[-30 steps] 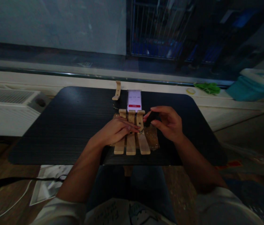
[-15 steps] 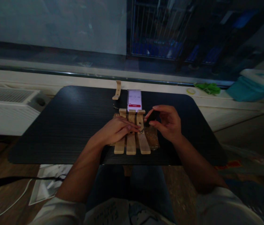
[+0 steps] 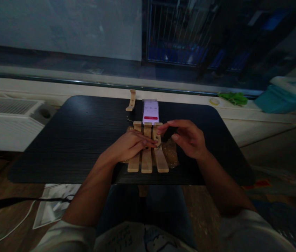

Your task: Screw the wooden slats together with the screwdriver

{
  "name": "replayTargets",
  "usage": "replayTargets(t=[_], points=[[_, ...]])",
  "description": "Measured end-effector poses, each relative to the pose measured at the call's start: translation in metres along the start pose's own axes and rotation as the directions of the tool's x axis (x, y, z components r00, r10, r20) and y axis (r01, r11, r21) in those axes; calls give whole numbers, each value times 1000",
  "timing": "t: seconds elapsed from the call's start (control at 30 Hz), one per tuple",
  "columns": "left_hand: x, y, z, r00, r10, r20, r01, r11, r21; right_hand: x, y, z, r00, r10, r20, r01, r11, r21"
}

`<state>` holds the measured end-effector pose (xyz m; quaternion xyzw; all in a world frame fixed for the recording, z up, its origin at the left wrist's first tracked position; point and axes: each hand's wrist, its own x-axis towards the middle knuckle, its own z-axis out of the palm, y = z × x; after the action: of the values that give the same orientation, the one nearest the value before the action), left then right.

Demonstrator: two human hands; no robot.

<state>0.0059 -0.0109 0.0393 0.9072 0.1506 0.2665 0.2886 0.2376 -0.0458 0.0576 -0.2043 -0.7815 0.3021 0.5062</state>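
Three pale wooden slats [image 3: 148, 163] lie side by side on a brown speckled board [image 3: 171, 154] on the black table [image 3: 79, 140]. My left hand [image 3: 128, 147] lies flat across the slats, fingers stretched to the right, with its fingertips by a small metal part [image 3: 158, 147] on the right slat. Just right of the slats' far ends, my right hand [image 3: 188, 138] hovers with curved fingers. Its index fingertip reaches over the right slat's top end. Something dark sits between its thumb and fingers; I cannot make it out.
A lit phone [image 3: 150, 112] lies just beyond the slats, and a loose wooden piece [image 3: 131, 100] sits at the table's far edge. On the sill at the right are a green cloth [image 3: 233, 98], a tape roll [image 3: 213, 102] and a teal container [image 3: 281, 99]. Radiator [image 3: 6, 119] at left.
My right hand has shifted a little left and its fingers have stretched out over the top of the right slat. The left hand and the slats have not moved.
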Motion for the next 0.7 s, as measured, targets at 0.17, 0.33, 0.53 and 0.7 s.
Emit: replayTargets(t=[0.17,0.33,0.53,0.7], points=[[-1,-1,0,1000,-6,2,6,1000,25,0,1,-1,999,36,-26,-37,999,-7],[-2,-2,1,999,-29,14,29,999,23,-1,8,-1,995,26,-99,-31,998,-56],[-1,-2,0,1000,-19,21,18,1000,25,0,10,1,990,4,-139,-14,997,-72],[-1,0,0,999,-34,23,34,999,25,1,10,3,985,-28,-168,11,995,-103]])
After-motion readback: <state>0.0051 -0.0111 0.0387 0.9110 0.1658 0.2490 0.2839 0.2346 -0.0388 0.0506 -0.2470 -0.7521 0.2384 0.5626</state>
